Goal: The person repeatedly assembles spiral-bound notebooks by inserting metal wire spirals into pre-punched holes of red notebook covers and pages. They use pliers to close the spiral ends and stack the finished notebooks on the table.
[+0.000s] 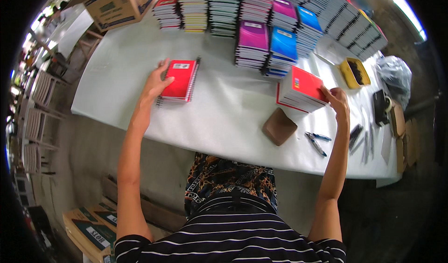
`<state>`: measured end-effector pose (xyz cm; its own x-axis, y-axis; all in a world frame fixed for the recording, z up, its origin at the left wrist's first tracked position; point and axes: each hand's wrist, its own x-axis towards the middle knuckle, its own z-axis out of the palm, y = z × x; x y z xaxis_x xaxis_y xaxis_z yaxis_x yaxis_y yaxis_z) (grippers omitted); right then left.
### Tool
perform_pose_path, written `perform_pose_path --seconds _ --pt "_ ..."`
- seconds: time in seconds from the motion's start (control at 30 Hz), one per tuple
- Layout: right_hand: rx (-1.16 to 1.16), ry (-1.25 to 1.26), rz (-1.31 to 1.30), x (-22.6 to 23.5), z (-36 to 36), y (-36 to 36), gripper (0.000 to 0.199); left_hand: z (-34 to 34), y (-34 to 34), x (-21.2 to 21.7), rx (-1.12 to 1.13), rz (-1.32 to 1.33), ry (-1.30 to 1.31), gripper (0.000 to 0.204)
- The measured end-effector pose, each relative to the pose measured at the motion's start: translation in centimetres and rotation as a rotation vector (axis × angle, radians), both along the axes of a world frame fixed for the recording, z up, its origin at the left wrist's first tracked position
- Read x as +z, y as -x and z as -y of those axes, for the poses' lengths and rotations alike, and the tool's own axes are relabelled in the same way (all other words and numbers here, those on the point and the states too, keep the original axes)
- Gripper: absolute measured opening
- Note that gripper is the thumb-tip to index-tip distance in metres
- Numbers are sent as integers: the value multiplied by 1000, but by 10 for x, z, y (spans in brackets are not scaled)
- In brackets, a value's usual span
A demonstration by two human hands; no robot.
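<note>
My left hand (156, 81) rests at the left side of a small stack of red spiral notebooks (178, 81). Its fingers are apart and the thumb lies over the top cover. Farther right, a taller block of loose paper with red covers (305, 86) shows no spiral. My right hand (337, 99) grips the right corner of this block with bent fingers; the fingertips' undersides are hidden. Near it lie a brown block-like piece (280, 126) and blue-handled pliers (317, 144).
Tall stacks of spiral notebooks (224, 8) line the table's far side, purple and blue ones (282, 42) in front. At right are a yellow tub (354, 73), a plastic bag (395, 76) and loose dark spirals (357, 137). A cardboard box (116, 6) stands far left.
</note>
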<state>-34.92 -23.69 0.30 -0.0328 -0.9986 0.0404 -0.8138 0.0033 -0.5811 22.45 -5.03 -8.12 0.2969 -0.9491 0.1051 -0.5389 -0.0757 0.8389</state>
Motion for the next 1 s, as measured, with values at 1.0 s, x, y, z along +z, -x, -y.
perform_pose_path --seconds 1.0 --pt "502 48 769 -82 -202 -151 21 -64 240 71 -260 615 337 99"
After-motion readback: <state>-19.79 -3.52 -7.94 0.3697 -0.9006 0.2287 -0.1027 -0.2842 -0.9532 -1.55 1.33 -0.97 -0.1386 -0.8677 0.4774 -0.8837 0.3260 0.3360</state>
